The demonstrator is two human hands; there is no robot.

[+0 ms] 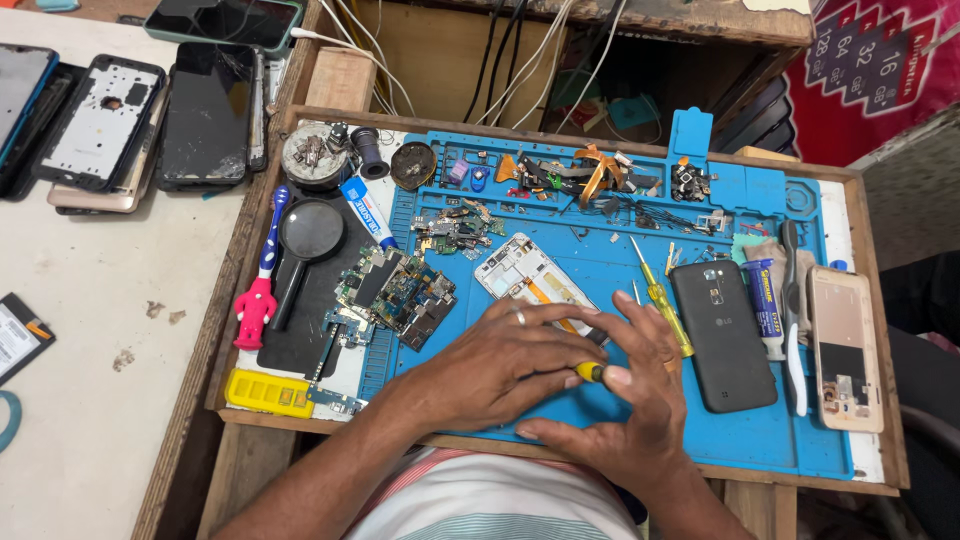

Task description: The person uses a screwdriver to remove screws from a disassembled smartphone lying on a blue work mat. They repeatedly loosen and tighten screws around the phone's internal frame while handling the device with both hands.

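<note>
My left hand [500, 360], a ring on one finger, lies over the near end of a white phone frame [522, 272] on the blue work mat [620, 250]. Its lower fingers curl around a small screwdriver whose yellow and black end [590, 372] sticks out to the right. My right hand [625, 405] sits just right of it, fingers spread on the mat and the thumb touching the screwdriver's end. What lies under both hands is hidden.
A second yellow screwdriver [662, 300], a black phone back [722, 335], a glue tube [765, 300] and a gold phone frame [845, 345] lie to the right. Circuit boards [395, 292], a magnifier [305, 240], a toothbrush [262, 270] and a yellow parts box [268, 392] are left. Several phones [205, 110] lie far left.
</note>
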